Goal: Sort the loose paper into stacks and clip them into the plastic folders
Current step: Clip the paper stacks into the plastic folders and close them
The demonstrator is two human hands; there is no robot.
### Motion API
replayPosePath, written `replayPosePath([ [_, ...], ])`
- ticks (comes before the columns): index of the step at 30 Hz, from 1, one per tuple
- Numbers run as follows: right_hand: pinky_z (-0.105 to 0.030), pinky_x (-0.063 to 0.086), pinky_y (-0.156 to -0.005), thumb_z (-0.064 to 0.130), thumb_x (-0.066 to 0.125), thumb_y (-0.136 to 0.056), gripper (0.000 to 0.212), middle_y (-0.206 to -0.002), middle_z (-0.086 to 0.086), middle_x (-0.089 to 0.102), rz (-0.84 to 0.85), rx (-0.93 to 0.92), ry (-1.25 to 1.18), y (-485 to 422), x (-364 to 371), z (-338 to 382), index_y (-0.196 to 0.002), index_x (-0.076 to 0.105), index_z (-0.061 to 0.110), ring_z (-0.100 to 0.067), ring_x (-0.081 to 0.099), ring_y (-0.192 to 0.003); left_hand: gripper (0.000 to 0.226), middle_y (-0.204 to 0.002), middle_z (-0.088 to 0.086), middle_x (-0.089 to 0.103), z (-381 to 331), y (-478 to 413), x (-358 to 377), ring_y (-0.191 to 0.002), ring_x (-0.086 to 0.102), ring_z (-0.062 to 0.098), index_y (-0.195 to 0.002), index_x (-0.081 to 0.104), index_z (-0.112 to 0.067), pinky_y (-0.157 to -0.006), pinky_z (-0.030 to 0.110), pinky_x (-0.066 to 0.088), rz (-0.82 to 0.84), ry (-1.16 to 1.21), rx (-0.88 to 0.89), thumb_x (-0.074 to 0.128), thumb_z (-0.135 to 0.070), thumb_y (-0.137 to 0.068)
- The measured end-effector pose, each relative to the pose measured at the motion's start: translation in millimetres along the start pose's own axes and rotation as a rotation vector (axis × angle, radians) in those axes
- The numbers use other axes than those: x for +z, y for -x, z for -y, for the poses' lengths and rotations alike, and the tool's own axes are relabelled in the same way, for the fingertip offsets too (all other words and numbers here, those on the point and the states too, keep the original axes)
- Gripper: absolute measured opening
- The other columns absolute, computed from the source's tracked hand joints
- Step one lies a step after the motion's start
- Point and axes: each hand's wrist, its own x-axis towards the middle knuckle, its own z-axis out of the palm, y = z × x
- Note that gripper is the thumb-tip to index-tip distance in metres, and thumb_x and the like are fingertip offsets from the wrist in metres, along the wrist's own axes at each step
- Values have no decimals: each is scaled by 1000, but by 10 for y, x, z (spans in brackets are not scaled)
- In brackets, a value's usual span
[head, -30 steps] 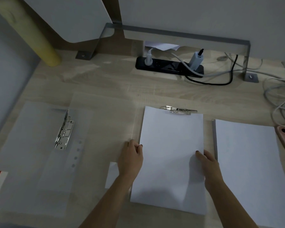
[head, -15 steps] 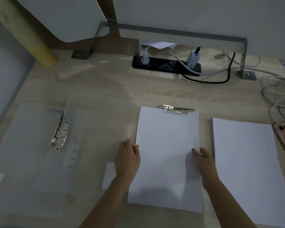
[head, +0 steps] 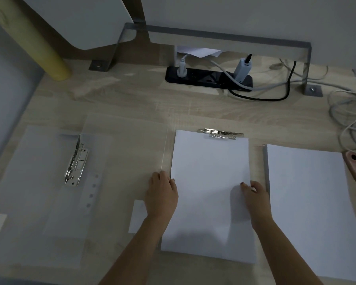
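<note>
Pale wood desk [head: 132,95] carries everything. At left lies an open clear folder [head: 39,202], its metal clip [head: 76,159] raised off the plastic. At right sits a thick pile of paper [head: 308,212]. Between them a thinner stack of paper [head: 210,192] lies on a second folder [head: 127,145], its top edge meeting that folder's clamp [head: 221,134]. The left hand [head: 161,194] and right hand [head: 256,195] grip the stack's side edges, fingers curled.

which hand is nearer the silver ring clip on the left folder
Left. The left hand holds the left edge of the middle paper stack, with the ring clip off to its left. The right hand holds the stack's right edge, farther away.
</note>
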Motion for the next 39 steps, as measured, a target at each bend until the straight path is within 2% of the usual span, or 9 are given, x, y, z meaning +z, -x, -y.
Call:
replayPosePath([
  [4,-33,40,-72,19,45,-95,15,-89,-7,53,-67,-30,76,15,63,-9,-98,51,6,-20,50,-77,43,-128,12,55,85,-4,152,-114,56,30,-125,52,-10,-85,35,52,-177,-34,264,54,-2,-83],
  [6,-40,46,-82,22,47,-94,28,-101,-14,59,-130,-43,165,31,117,-31,-108,53,-1,-31,56,-92,58,-137,12,52,115,-50,212,-125,52,30,-132,50,-12,-93,36,51,-149,-132,458,35,2,-77],
  [12,-45,36,-93,18,60,-87,41,-121,-29,48,-282,-119,429,116,137,69,-117,47,-6,-44,43,-113,56,-152,10,28,110,-46,312,-143,24,25,-142,34,-6,-112,37,21,-29,-192,499,28,-34,-94],
  [17,-37,41,-99,16,58,-89,48,-134,-15,43,-161,-341,161,-66,150,372,-133,41,6,-28,45,-121,69,-157,9,16,140,-56,409,-146,9,21,-147,22,-8,-116,36,13,-46,-208,503,28,-52,-94],
  [22,-23,30,-96,7,49,-92,61,-149,-5,33,2,-172,-230,-354,265,873,-146,22,9,-18,35,-135,66,-156,9,19,149,-66,398,-146,11,20,-146,25,-8,-117,36,15,-72,-127,535,35,-46,-93],
  [25,-20,31,-96,0,42,-92,58,-145,-1,38,11,-221,-280,-367,300,963,-146,25,13,-12,39,-132,65,-156,8,21,146,-66,410,-146,13,20,-146,27,-9,-117,36,18,-85,-97,533,37,-44,-92],
  [29,-10,36,-88,-12,32,-88,60,-135,-3,50,36,-433,-134,-335,373,913,-141,35,16,-12,46,-126,64,-155,9,23,151,-69,422,-145,16,21,-145,29,-8,-117,37,20,-114,-90,539,41,-42,-92],
  [33,9,28,-79,-14,33,-88,60,-142,1,44,141,-572,177,-380,456,945,-139,40,16,-12,43,-128,64,-155,10,24,161,-62,431,-145,17,22,-144,31,-7,-117,37,21,-131,-81,547,41,-42,-92],
  [39,-22,37,-93,-16,36,-82,73,-148,-4,36,137,-751,524,-391,603,960,-146,27,17,-22,40,-130,65,-155,8,24,160,-64,422,-145,16,21,-145,30,-8,-119,34,17,-122,-97,533,41,-45,-92],
])
